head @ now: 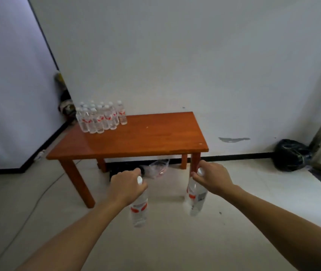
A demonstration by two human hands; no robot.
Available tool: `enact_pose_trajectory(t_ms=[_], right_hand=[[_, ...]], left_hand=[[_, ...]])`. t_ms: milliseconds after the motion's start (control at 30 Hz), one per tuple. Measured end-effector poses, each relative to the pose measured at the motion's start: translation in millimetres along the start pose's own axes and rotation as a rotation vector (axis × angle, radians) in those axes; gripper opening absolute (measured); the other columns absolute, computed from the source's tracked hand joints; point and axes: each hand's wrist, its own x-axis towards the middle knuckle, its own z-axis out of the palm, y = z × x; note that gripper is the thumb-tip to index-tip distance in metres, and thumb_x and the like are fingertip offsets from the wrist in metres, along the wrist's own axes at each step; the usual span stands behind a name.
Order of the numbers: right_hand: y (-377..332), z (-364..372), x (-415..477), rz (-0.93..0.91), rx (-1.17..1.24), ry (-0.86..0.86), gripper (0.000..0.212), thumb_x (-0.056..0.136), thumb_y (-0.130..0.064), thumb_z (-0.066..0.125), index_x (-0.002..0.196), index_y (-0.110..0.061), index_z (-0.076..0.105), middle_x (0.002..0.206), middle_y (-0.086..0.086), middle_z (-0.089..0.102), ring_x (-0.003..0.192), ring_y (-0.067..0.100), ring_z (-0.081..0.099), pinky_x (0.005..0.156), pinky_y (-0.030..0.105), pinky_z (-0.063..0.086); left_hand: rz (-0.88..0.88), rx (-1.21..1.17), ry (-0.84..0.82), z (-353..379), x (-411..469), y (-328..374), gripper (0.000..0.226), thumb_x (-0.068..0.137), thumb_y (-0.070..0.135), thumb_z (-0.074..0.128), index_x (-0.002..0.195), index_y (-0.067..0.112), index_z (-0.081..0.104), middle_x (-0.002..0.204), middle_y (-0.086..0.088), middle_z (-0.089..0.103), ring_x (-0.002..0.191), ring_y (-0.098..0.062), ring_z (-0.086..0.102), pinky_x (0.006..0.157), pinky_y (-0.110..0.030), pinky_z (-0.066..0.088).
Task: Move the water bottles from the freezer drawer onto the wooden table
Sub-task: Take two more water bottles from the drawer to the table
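Holding a water bottle in each of my hands, I stand in front of the wooden table (136, 137). My left hand (125, 187) is closed in a fist around the neck of the left bottle (139, 209), just below its white cap, and the bottle hangs down from my grip over the pale floor (165, 241), its red label showing beneath my knuckles. My right hand (213, 178) is likewise curled tight around the neck of the right bottle (196, 197), the white cap poking out above my fingers and the clear body hanging below, in front of the table's near right leg.

Both bottles are short of the table, held lower than its top, near its front edge. At the table's far left corner a cluster of bottles (101, 118) stands upright, packed close together in rows, all with white caps and red labels. The rest of the tabletop is bare wood. Under the table, against the wall, lies a crumpled clear plastic bag (159, 168). A black bag (290, 155) sits on the floor by the wall to the right, well apart from the table.
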Motion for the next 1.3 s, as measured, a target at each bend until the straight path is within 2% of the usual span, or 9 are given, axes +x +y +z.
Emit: enact_pose_trajectory(t_ms=[133,267,500,600,733,867,967,1100,1300], right_hand=[[-65.6,35.7,61.7,-0.135,0.037,-0.047,0.029,0.077,-0.064,0.053,0.083,-0.035,0.050,0.076,-0.015,0.060,0.058,0.001,0.055,0.048,0.014,0.040],[-117.1,74.6,118.5,-0.232,0.024,-0.085,0.036,0.082,-0.059,0.051,0.085,-0.024,0.056,0.078,-0.007,0.062,0.065,0.011,0.060,0.061,0.035,0.055],[-184.4,152.4,257.3,-0.365,-0.011,-0.129,0.036,0.086,-0.058,0.052,0.083,-0.022,0.052,0.065,-0.007,0.053,0.054,0.010,0.048,0.045,0.024,0.034],[-209.4,177.3,327.5,-0.382,0.020,-0.140,0.035,0.085,-0.058,0.052,0.087,-0.023,0.055,0.065,-0.010,0.053,0.054,0.006,0.049,0.043,0.021,0.030],[-238.6,195.7,409.4,-0.377,0.078,-0.120,0.031,0.083,-0.057,0.058,0.082,-0.028,0.046,0.061,-0.014,0.046,0.050,0.002,0.045,0.042,0.017,0.027],[-249.7,218.8,472.8,-0.353,0.084,-0.128,0.032,0.083,-0.058,0.059,0.085,-0.030,0.045,0.064,-0.014,0.047,0.054,0.003,0.048,0.045,0.018,0.038],[-251.5,236.6,520.4,-0.325,0.078,-0.111,0.031,0.083,-0.058,0.058,0.083,-0.028,0.048,0.065,-0.014,0.048,0.055,0.002,0.049,0.047,0.019,0.042],[-254.4,269.4,578.3,-0.279,0.026,-0.107,0.030,0.082,-0.056,0.060,0.081,-0.028,0.050,0.064,-0.014,0.048,0.055,0.001,0.047,0.046,0.016,0.034],[-265.1,303.4,677.2,-0.192,-0.026,-0.117,0.029,0.082,-0.055,0.062,0.086,-0.028,0.051,0.074,-0.011,0.055,0.062,0.003,0.052,0.052,0.017,0.042]], left_hand=[[-0.136,-0.012,0.022,-2.4,10.3,-80.3,0.026,0.084,0.046,0.054,0.075,0.023,0.050,0.065,0.006,0.054,0.058,-0.012,0.049,0.046,-0.025,0.032],[-0.273,-0.023,-0.007,9.0,23.6,-144.7,0.023,0.083,0.044,0.053,0.074,0.023,0.050,0.064,0.003,0.057,0.059,-0.014,0.055,0.053,-0.029,0.043],[-0.389,0.001,-0.010,37.2,106.7,-249.1,0.024,0.079,0.046,0.055,0.070,0.025,0.049,0.059,0.005,0.055,0.053,-0.008,0.053,0.050,-0.027,0.043],[-0.414,0.010,0.000,42.3,158.0,-288.1,0.026,0.077,0.048,0.051,0.066,0.026,0.043,0.056,0.005,0.053,0.051,-0.007,0.050,0.045,-0.026,0.035],[-0.462,-0.003,0.091,44.0,224.9,-330.0,0.026,0.076,0.047,0.057,0.068,0.028,0.042,0.055,0.008,0.049,0.051,-0.009,0.050,0.047,-0.026,0.037],[-0.442,0.029,0.112,54.2,284.0,-362.4,0.028,0.079,0.049,0.061,0.069,0.031,0.041,0.052,0.013,0.044,0.046,-0.001,0.043,0.042,-0.018,0.024],[-0.431,0.048,0.079,69.4,332.5,-387.5,0.027,0.082,0.049,0.061,0.072,0.032,0.043,0.055,0.014,0.045,0.048,0.000,0.044,0.044,-0.015,0.027],[-0.376,0.029,-0.002,97.7,398.7,-423.4,0.025,0.085,0.052,0.057,0.076,0.034,0.042,0.061,0.016,0.047,0.052,-0.001,0.046,0.046,-0.014,0.026],[-0.225,-0.073,-0.009,133.3,504.1,-480.1,0.025,0.084,0.052,0.056,0.093,0.029,0.056,0.075,0.013,0.057,0.063,-0.003,0.050,0.055,-0.020,0.033]])
